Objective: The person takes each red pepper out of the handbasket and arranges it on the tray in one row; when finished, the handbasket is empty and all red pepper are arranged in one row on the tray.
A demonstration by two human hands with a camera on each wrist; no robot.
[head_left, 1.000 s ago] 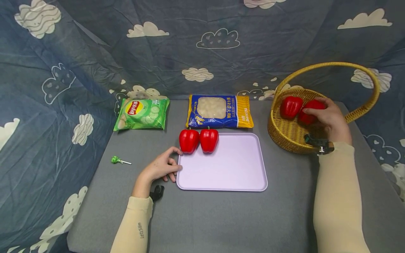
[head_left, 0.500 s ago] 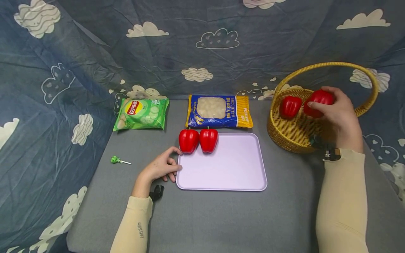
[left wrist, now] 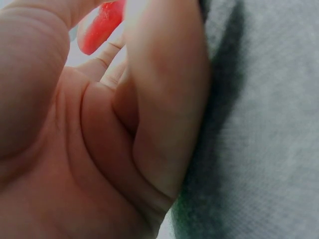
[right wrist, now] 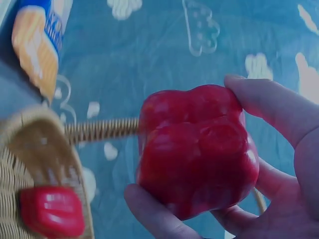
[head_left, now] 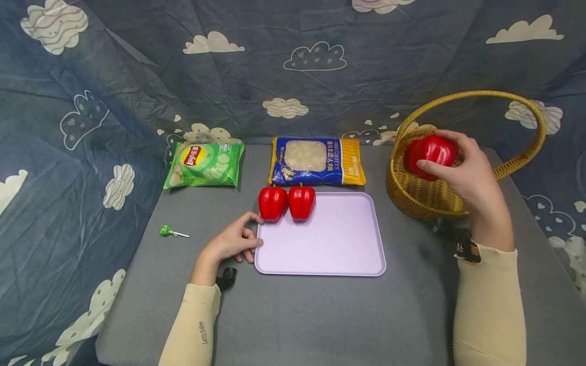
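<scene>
1. Head view: The right hand (head_left: 473, 170) grips the held pepper (head_left: 440, 151) between thumb and fingers, over the wicker basket (head_left: 405, 200), partly hiding the basket pepper (head_left: 412, 157). The tray (head_left: 327, 241) lies leftward, past the basket's wall, nearer the left hand (head_left: 232, 240), whose loosely bent fingers touch its left edge. 2 tray peppers (head_left: 302, 204) occupy the far-left corner. The pasta bag (head_left: 316, 160) lies behind; the chips bag (head_left: 208, 163) and lollipop (head_left: 171, 232) sit left on the tabletop (head_left: 293, 320).
2. Left wrist view: The palm holds nothing; red shows beyond.
3. Right wrist view: The held pepper's lobed end faces the camera, so its long axis probably points away; the basket handle (right wrist: 102, 130) passes behind.
</scene>
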